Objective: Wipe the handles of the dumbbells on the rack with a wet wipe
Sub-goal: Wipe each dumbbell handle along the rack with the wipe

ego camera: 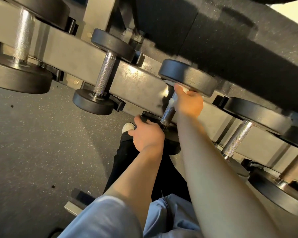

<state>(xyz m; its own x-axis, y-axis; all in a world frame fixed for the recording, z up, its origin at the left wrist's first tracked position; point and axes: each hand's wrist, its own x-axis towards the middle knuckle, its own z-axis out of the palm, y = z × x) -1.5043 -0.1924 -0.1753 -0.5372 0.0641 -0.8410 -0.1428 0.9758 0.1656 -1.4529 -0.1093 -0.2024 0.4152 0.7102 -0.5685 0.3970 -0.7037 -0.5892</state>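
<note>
Several black dumbbells with knurled steel handles lie across the grey rack. My right hand wraps a white wet wipe around the upper part of the middle dumbbell's handle, just under its far black head. My left hand grips the near head of that same dumbbell, which is mostly hidden under my hand and forearm. A dumbbell handle lies to the left and another dumbbell handle to the right.
A large dumbbell sits at the far left of the rack and more dumbbells fill a lower tier at bottom right. Speckled rubber floor spreads left. My white shoe and dark trouser leg stand below the rack.
</note>
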